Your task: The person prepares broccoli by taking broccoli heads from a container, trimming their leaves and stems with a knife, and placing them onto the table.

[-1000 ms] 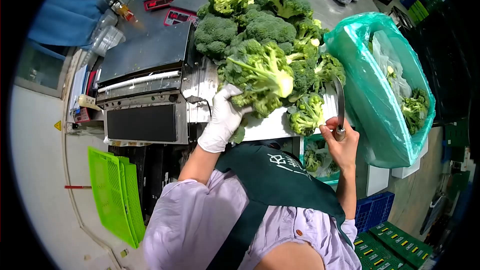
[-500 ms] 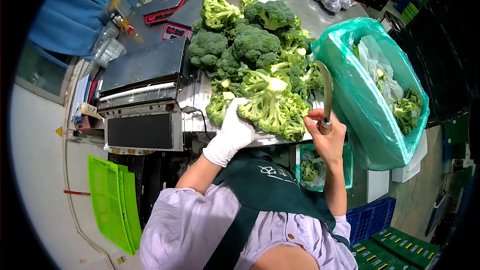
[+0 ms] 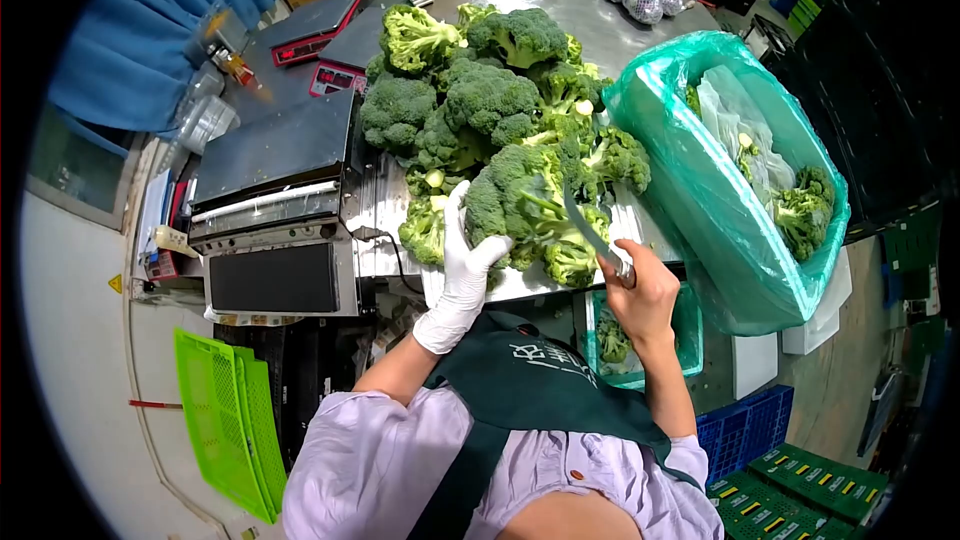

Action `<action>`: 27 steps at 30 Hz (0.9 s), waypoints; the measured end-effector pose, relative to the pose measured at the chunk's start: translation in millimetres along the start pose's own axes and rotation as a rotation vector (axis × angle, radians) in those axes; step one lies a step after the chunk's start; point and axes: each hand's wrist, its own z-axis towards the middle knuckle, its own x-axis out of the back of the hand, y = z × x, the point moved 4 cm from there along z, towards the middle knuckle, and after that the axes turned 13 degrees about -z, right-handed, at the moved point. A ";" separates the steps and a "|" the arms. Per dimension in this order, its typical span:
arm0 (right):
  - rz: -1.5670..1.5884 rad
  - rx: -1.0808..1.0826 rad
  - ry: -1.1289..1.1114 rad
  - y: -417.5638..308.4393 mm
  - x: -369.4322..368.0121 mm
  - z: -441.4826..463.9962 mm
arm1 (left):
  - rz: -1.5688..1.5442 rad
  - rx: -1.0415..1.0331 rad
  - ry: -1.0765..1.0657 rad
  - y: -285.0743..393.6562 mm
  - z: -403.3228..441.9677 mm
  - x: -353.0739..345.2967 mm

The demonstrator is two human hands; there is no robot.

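My left hand [image 3: 466, 265], in a white glove, grips the near left side of a broccoli head [image 3: 500, 190], with fingers and thumb around its florets. The head is tilted, and its stalk side faces right. In my bare right hand [image 3: 643, 292] is a knife [image 3: 592, 230] with a curved blade and a metal-banded handle. The blade points up and away, over the stalk side of the held head; I cannot tell whether it touches. Behind lies a heap of broccoli [image 3: 490, 95] on the metal table [image 3: 655, 230].
A green-lined box [image 3: 640, 105] with broccoli and clear film stands at the right. Below the table edge is another lined box [image 3: 686, 325] with broccoli pieces. A wrapping machine [image 3: 275, 165] and red scales [image 3: 330, 78] are at the left.
My left hand has turned the broccoli head so its stalk swings from facing me toward the right. The knife has tipped left, its blade now over the head instead of upright beside it.
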 end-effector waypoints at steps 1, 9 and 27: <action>-0.066 0.071 0.047 4.8 2.7 -5.4 | 0.031 -0.003 -0.001 2.2 -0.6 -5.6; -0.007 -0.221 0.063 52.8 19.7 -58.2 | 0.161 -0.183 -0.123 -21.5 0.2 -32.2; 1.441 -0.919 -0.128 98.4 -38.5 -83.5 | 0.688 -0.997 -0.490 -82.2 -38.4 -84.2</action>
